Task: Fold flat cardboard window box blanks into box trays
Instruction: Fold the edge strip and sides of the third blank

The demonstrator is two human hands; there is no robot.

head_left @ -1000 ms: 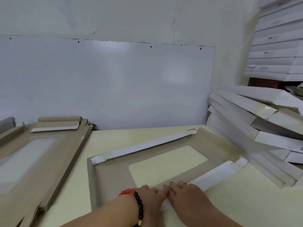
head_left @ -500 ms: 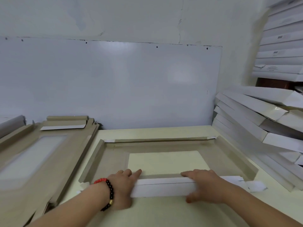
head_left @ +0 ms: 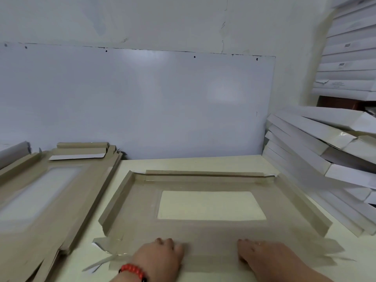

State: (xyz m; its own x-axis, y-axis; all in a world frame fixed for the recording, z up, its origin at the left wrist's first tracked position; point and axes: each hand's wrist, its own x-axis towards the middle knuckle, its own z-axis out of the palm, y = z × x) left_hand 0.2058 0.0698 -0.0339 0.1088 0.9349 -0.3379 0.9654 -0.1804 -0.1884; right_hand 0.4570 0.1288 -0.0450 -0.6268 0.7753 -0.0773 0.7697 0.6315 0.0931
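Cream tabletop point(head_left: 183, 163) against a pale wall panel carries the window box blank point(head_left: 203, 231) at centre, with a pile of unfolded blanks point(head_left: 50, 190) to its left and folded white boxes point(head_left: 305, 151) stacked leaning to its right. At the blank's near edge the left hand point(head_left: 160, 255) and then the right hand point(head_left: 264, 259) press flat, fingers extended, on the near flap, gripping nothing. Judged risks: uneven pressure could crease the flap off its score line, and the leaning boxes could slide onto the blank's right wall.
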